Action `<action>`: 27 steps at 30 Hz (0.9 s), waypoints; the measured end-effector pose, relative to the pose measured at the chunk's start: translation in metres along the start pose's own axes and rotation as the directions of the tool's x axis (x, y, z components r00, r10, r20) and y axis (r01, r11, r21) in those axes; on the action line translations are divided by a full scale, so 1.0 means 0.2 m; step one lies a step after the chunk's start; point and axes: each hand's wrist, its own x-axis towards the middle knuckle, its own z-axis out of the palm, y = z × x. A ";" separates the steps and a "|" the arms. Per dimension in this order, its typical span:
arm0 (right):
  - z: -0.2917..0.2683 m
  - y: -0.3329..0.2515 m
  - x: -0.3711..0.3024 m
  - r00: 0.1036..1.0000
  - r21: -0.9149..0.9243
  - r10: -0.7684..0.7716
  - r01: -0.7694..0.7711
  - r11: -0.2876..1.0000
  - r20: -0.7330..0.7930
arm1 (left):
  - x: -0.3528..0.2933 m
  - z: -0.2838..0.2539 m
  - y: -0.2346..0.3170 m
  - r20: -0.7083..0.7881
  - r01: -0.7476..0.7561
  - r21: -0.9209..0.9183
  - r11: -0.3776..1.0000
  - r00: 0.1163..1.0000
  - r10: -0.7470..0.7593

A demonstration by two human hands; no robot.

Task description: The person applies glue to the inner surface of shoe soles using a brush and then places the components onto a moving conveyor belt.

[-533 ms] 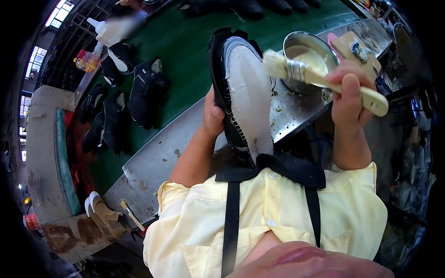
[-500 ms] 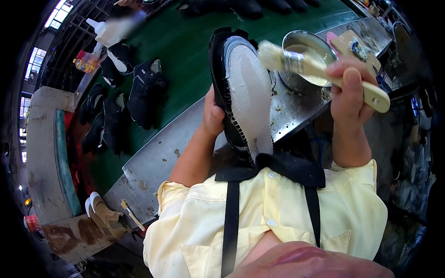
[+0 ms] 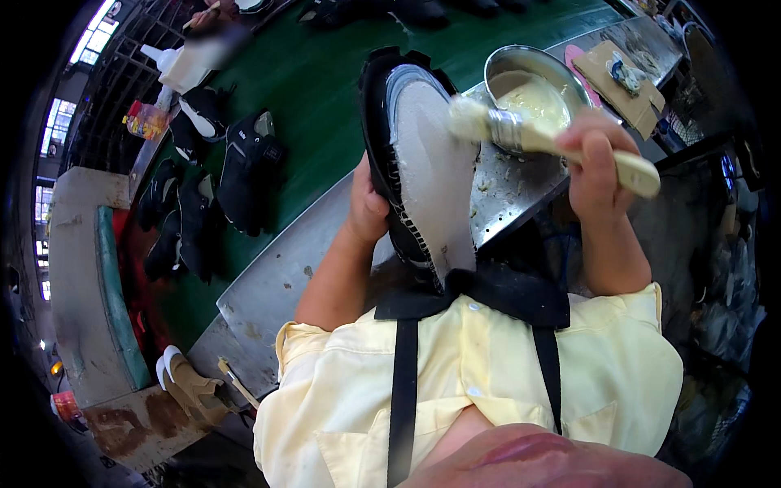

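A black shoe upper (image 3: 376, 89) is held sole side up in front of me, its pale bottom facing me with stitching along the edge. My left hand (image 3: 368, 202) grips it by the left side. In my right hand (image 3: 600, 167) is a wide paintbrush (image 3: 541, 142) with a cream handle. Its bristles, coated in something pale, are at the right edge of the sole; whether they touch is hard to tell. A whitish wet-looking layer covers the toe end. Behind the brush stands a metal bowl (image 3: 498, 63) holding a cream-coloured liquid.
The green belt (image 3: 325, 106) carries several black shoes (image 3: 250, 171) at left and along the far side. A stained metal ledge (image 3: 264, 289) runs before it. Cardboard (image 3: 602, 69) with a crumpled cloth lies right; tan shoes (image 3: 191, 390) and another brush (image 3: 236, 381) lie lower left.
The brush and my right hand have shifted slightly left and down, bringing the bristles over the sole's edge. My left hand keeps hold of the shoe upper.
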 end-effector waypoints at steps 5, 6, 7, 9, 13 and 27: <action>-0.02 0.06 0.19 0.995 -0.332 -0.039 0.068 0.941 0.092 | 0.01 0.02 0.00 0.057 -0.020 0.022 1.000 0.998 0.019; -0.03 0.07 0.22 0.992 -0.369 -0.041 0.083 0.926 0.120 | 0.02 0.03 0.01 0.070 -0.001 0.022 1.000 0.998 0.000; -0.03 0.09 0.26 0.976 -0.373 -0.129 0.186 0.909 0.174 | 0.02 0.03 0.01 0.085 0.017 0.024 1.000 0.996 -0.019; 0.01 0.09 0.33 0.944 -0.370 -0.209 0.295 0.881 0.257 | 0.03 0.04 0.01 0.107 0.048 0.027 0.998 0.993 -0.051; 0.09 0.14 0.33 0.915 -0.359 -0.325 0.395 0.846 0.240 | 0.03 0.04 0.01 0.127 0.107 0.036 0.994 0.986 -0.111; 0.15 0.17 0.22 0.985 -0.375 -0.163 0.130 0.918 -0.058 | 0.06 0.04 0.03 0.109 0.107 0.027 0.994 0.988 -0.110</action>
